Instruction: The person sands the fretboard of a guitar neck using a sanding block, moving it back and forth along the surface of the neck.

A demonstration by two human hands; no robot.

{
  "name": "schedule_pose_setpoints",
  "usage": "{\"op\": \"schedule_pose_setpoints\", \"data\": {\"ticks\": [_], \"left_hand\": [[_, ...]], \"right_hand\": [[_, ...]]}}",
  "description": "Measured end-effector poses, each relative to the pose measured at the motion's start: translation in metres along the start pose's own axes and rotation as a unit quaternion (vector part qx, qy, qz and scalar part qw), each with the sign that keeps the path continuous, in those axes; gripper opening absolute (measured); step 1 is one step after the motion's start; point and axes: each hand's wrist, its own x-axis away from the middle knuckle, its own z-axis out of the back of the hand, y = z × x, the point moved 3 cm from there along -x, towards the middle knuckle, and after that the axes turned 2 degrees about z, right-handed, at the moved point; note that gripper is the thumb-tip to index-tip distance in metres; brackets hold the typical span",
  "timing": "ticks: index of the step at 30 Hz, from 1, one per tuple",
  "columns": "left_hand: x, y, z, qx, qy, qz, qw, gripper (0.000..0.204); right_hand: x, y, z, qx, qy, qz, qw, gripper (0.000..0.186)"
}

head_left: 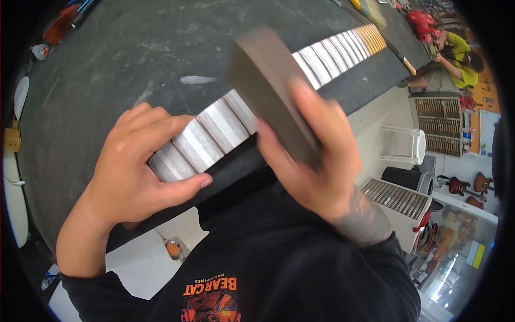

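Observation:
A long guitar fretboard (206,140) lies diagonally on the dark bench, running from near left to far right. Silvery strips cover the spaces between its frets, turning yellow at the far end. My left hand (140,155) grips the near end, thumb on the edge closest to me and fingers on the opposite edge. Across the middle, my right hand (316,155) holds a dark brown rectangular block (276,91), thumb on one side and fingers on the other. Block and right hand are blurred by motion. The block hides part of the fretboard; whether it touches the frets I cannot tell.
The dark bench top (129,59) spreads beyond the fretboard. A long tool with a wooden handle (409,65) lies near its right edge. Farther right, a person in a yellow shirt (460,59) works near a red vise (421,24). A white stool (405,145) stands below them.

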Motion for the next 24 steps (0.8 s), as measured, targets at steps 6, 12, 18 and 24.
{"op": "schedule_pose_setpoints", "data": {"ticks": [6, 12, 18, 24], "left_hand": [[-0.005, 0.002, -0.001, -0.007, -0.009, -0.001, 1.0, 0.063], [0.0, -0.002, 0.002, 0.005, -0.005, 0.002, 1.0, 0.061], [-0.006, 0.002, -0.002, 0.01, -0.001, -0.011, 1.0, 0.055], [0.004, 0.0, 0.003, 0.008, 0.023, -0.006, 1.0, 0.081]], "right_hand": [[-0.001, 0.001, 0.003, 0.006, -0.002, -0.003, 1.0, 0.07], [-0.028, 0.004, -0.011, 0.018, -0.081, -0.02, 0.996, 0.068], [0.038, -0.033, 0.058, 0.086, -0.086, -0.078, 0.99, 0.089], [0.014, -0.041, 0.024, 0.001, -0.062, -0.014, 0.998, 0.091]]}}
